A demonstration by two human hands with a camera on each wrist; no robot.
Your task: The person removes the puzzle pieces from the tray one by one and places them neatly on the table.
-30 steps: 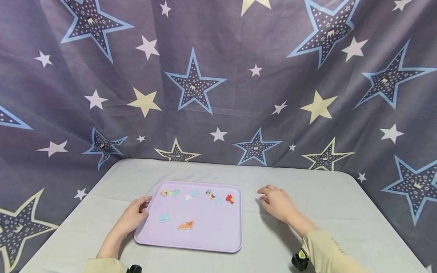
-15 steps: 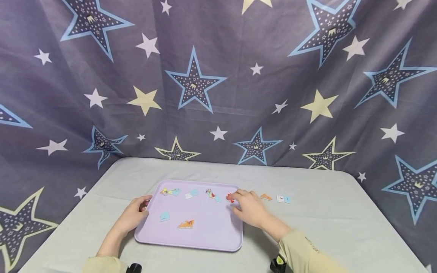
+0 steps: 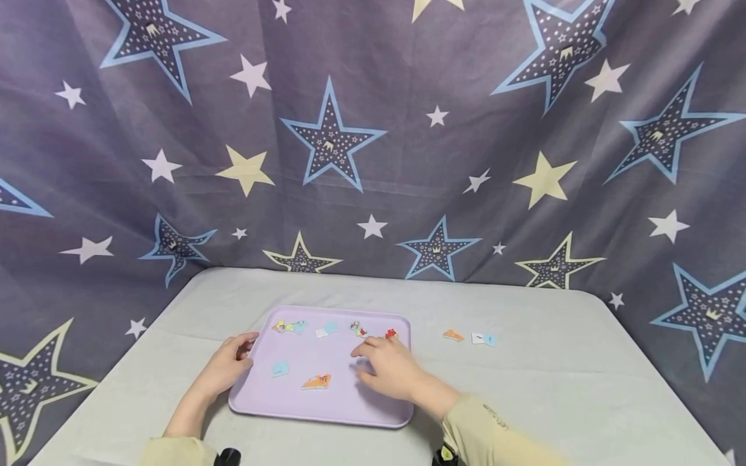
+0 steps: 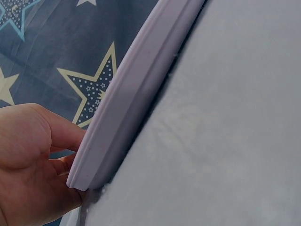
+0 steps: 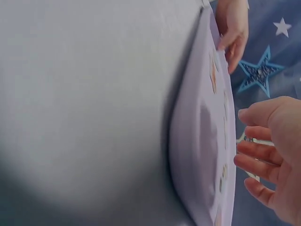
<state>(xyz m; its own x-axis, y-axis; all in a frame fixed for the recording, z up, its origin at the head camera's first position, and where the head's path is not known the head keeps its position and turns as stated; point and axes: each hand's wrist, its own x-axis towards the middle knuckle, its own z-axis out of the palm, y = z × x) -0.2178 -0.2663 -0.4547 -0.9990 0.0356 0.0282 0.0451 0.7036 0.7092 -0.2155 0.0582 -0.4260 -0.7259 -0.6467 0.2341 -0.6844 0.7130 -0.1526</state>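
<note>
A shallow lilac tray (image 3: pixel 274 402) lies on the table. My left hand (image 3: pixel 226 366) grips its left rim; in the left wrist view the thumb lies against that rim. Above the tray's right half, my right hand (image 3: pixel 390 369) hovers with loosely spread fingers and nothing in them. An orange flat cut-out piece (image 3: pixel 316 382) and a light blue piece (image 3: pixel 280 368) lie toward the tray's front. Along its back lie a yellow-and-blue piece (image 3: pixel 289 327), a white-and-blue piece (image 3: pixel 326 330), a multicoloured piece (image 3: pixel 358 329) and a red piece (image 3: pixel 391 333). My right hand partly hides the last two.
To the right of the tray, a small orange piece (image 3: pixel 452 335) and a white-and-blue piece (image 3: pixel 483 338) lie on the pale cloth-covered table (image 3: pixel 559 375). A dark star-patterned curtain (image 3: pixel 396 194) hangs behind the table.
My right hand has moved left from the table, past the red piece, to above the tray's right half. The orange and white-and-blue pieces on the table came into view. My left hand stays put.
</note>
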